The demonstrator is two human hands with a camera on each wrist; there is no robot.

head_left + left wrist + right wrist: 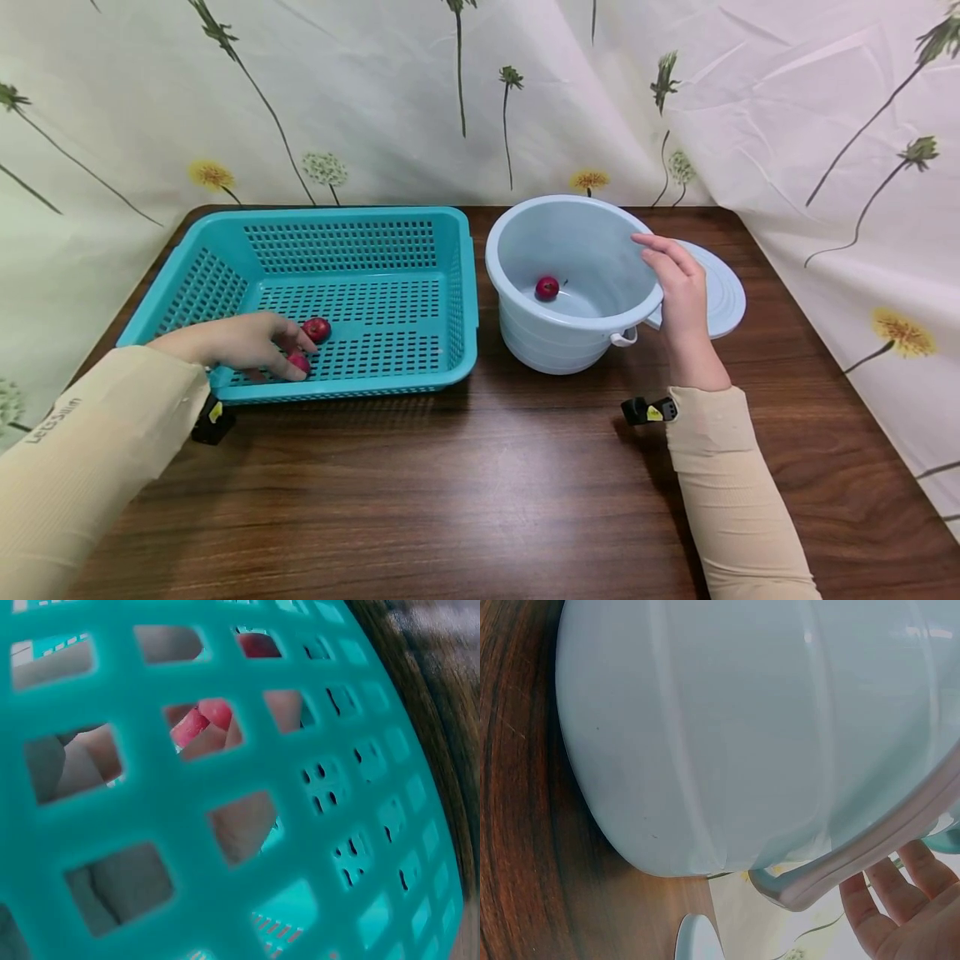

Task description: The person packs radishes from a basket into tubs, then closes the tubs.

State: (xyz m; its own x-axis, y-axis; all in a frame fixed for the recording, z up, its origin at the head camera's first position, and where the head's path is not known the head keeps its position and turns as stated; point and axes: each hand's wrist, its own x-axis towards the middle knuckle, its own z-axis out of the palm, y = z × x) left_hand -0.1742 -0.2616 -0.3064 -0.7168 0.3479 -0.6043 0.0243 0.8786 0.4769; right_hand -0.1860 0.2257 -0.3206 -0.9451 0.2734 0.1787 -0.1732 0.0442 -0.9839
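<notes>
My left hand reaches into the turquoise basket, thumb and fingers closing round a small red apple. Just behind it, a second red apple lies on the basket floor. Through the basket's holes, the left wrist view shows parts of the fingers and a bit of the red apple. At the right side of the light blue bucket, my right hand has its fingers extended by the rim, holding nothing. Whether they touch the rim is hard to tell. Inside the bucket sits another red apple.
A pale blue lid lies on the dark wooden table, behind the right hand and partly hidden by it. The bucket's handle hangs at its front right. A flower-patterned cloth stands behind the table and along its sides.
</notes>
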